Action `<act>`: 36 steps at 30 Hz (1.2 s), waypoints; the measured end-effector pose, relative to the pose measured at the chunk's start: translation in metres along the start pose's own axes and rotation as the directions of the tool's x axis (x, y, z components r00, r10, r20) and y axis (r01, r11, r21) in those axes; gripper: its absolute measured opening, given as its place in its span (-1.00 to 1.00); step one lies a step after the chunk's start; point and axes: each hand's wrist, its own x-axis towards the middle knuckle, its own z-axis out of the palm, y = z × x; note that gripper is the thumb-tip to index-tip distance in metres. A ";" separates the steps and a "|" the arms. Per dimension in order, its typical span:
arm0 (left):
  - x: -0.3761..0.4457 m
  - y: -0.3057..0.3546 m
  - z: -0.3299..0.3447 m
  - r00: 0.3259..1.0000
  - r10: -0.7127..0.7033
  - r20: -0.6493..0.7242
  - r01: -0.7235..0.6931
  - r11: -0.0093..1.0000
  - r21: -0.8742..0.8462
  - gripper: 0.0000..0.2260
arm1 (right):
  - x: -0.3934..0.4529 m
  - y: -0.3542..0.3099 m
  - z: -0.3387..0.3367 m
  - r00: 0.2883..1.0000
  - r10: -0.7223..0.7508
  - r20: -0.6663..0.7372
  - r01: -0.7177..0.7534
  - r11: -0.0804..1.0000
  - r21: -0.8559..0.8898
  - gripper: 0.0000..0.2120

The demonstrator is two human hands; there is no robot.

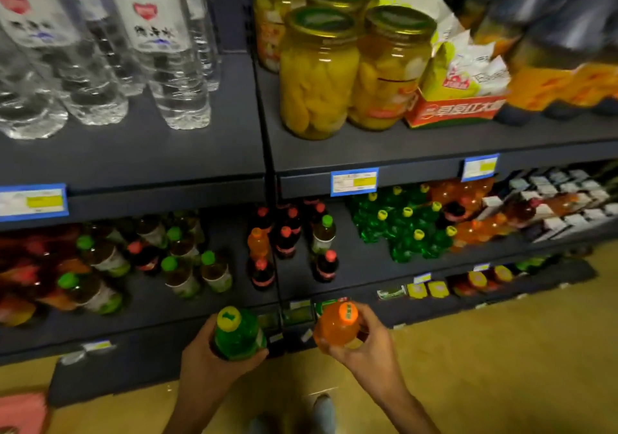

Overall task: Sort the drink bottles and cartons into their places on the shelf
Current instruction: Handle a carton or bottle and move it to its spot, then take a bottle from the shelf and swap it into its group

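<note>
From the head camera, the left hand [214, 356] has its fingers wrapped around a green bottle [238, 335] with a yellow cap, held upright just in front of the dark shelf [368, 259] edge. The right hand [363, 343] has its fingers clamped on an orange bottle [337, 328] with an orange cap, beside the green one and also in front of the shelf. On the shelf, above and right of the hands, stands a cluster of green bottles [406, 229], with orange bottles [468, 196] further right. Dark red-capped bottles [287, 236] stand on the shelf directly above the hands. One level up, jars of yellow fruit [319, 75] stand near clear water bottles [160, 49].
</note>
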 end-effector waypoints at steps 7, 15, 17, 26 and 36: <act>0.006 0.016 0.036 0.982 0.183 0.037 -0.185 0.980 0.067 -0.40 | -0.001 0.005 -0.032 0.993 0.000 -0.117 -0.003 1.000 -0.023 -0.33; 0.011 0.044 0.120 0.950 0.286 0.123 -0.298 0.950 0.094 -0.34 | 0.024 0.060 -0.128 0.980 0.066 -0.187 -0.072 0.997 -0.022 -0.38; 0.008 0.053 0.156 0.947 0.300 0.117 -0.312 0.944 0.109 -0.33 | 0.039 0.084 -0.160 0.979 0.067 -0.192 -0.073 0.997 -0.026 -0.37; -0.022 0.112 0.359 0.960 0.272 0.059 -0.277 0.955 0.107 -0.35 | 0.120 0.200 -0.334 0.992 0.068 -0.107 -0.072 0.997 -0.037 -0.42; -0.042 0.137 0.425 0.971 0.238 -0.019 -0.234 0.963 0.133 -0.29 | 0.177 0.267 -0.410 0.993 0.090 -0.078 -0.092 0.996 -0.019 -0.44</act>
